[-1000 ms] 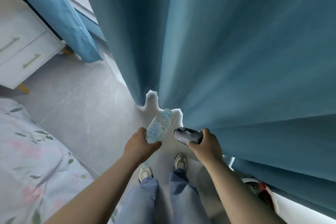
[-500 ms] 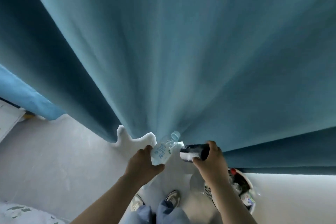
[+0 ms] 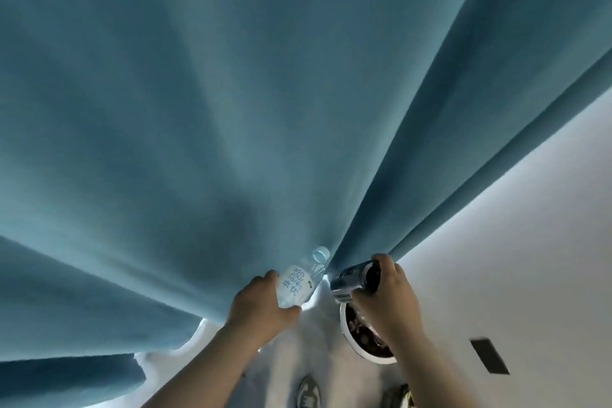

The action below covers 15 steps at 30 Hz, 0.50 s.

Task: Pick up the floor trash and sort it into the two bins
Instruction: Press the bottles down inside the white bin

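My left hand point(image 3: 258, 306) grips a clear plastic water bottle point(image 3: 299, 280) with a pale blue label, its cap pointing up and away toward the curtain. My right hand point(image 3: 389, 301) grips a dark metal can point(image 3: 354, 280) held on its side. Directly below the can and my right wrist stands a round white-rimmed bin point(image 3: 347, 331) with dark trash inside; my right forearm hides part of it. A second bin is not in view.
A tall blue curtain point(image 3: 265, 109) fills most of the view, reaching the floor just ahead of my hands. A white wall point(image 3: 530, 242) with a dark socket plate point(image 3: 490, 356) is on the right. My shoes point(image 3: 308, 392) stand on the pale floor below.
The view has swung right: the bedside floor has left the frame and the wall has come in. The bin now lies right under my right hand. Both hands keep their hold.
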Each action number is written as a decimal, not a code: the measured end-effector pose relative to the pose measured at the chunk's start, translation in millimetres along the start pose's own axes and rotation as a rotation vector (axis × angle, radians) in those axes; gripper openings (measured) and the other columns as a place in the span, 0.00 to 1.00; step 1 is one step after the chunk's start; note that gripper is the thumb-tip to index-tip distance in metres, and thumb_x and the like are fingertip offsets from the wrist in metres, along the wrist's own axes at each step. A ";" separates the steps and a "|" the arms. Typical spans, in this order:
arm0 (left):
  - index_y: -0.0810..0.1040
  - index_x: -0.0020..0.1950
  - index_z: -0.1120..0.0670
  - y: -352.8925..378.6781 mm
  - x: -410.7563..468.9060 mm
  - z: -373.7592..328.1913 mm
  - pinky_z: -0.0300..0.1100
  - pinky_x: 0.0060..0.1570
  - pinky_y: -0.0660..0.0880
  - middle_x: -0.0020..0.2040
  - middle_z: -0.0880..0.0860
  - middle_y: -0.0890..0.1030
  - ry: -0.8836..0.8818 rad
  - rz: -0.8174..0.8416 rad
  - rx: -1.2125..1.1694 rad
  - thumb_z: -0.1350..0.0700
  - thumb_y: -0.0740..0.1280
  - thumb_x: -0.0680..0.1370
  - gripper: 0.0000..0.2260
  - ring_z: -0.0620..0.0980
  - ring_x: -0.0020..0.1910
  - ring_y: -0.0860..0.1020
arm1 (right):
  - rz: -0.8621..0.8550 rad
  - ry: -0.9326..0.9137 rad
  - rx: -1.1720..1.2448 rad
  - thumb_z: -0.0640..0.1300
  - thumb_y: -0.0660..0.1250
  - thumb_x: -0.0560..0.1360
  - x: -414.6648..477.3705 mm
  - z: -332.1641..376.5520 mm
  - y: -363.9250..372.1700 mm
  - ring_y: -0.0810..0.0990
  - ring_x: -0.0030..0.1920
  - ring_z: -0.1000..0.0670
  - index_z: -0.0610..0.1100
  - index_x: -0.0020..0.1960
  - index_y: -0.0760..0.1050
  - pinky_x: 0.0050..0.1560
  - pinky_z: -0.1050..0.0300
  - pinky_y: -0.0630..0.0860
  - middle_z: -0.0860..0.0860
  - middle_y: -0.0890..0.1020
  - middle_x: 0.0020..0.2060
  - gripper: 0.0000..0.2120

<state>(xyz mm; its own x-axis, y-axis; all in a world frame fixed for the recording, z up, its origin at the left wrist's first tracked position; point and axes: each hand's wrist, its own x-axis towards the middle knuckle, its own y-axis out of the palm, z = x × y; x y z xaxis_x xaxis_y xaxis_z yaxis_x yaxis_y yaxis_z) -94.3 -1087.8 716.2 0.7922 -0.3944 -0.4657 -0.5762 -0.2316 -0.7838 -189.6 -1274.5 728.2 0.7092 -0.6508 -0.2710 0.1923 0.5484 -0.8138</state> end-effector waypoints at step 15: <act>0.65 0.51 0.51 23.4 73.5 -64.6 0.41 0.40 0.69 0.50 0.49 0.77 0.444 0.299 0.420 0.38 0.69 0.68 0.23 0.51 0.44 0.74 | -0.347 0.544 0.228 0.42 0.72 0.66 -56.0 -74.2 5.1 0.75 0.57 0.44 0.46 0.62 0.68 0.47 0.55 0.68 0.49 0.76 0.56 0.26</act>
<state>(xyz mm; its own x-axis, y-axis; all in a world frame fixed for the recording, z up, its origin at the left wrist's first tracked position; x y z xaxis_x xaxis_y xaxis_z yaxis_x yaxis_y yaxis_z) -62.6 -1179.6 690.2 0.4013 -0.7365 -0.5446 -0.5597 0.2735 -0.7823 -278.6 -1274.2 701.1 0.1502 -0.9476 -0.2821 0.5271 0.3181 -0.7880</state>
